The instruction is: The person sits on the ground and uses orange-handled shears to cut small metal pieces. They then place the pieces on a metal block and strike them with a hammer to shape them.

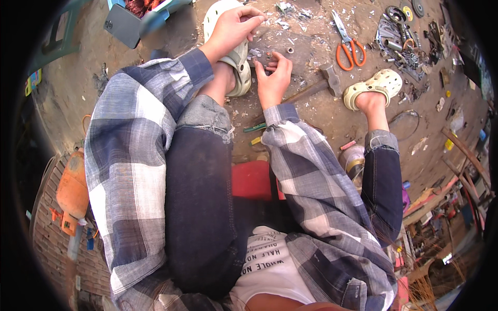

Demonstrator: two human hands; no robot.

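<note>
My left hand (pixel 236 28) is raised over my left clog (pixel 239 72), fingers curled together; what they hold, if anything, is too small to make out. Below and right of it, my right hand (pixel 275 78) is low over small metal scraps (pixel 255 52), thumb and loosely bent fingers apart, nothing visible held. Just above it lies a small metal ring (pixel 290 50). A hammer (pixel 330 78) lies to its right, handle passing behind my right wrist. Orange-handled scissors (pixel 351 54) lie farther right, above my right clog (pixel 384 90).
A phone (pixel 119 26) leans by a blue container (pixel 166 8) at top left. Assorted metal parts (pixel 402 49) and discs cover the upper right. An orange gas cylinder (pixel 72 184) is at far left, wooden sticks (pixel 461 150) at far right. A red object (pixel 251 181) lies between my legs.
</note>
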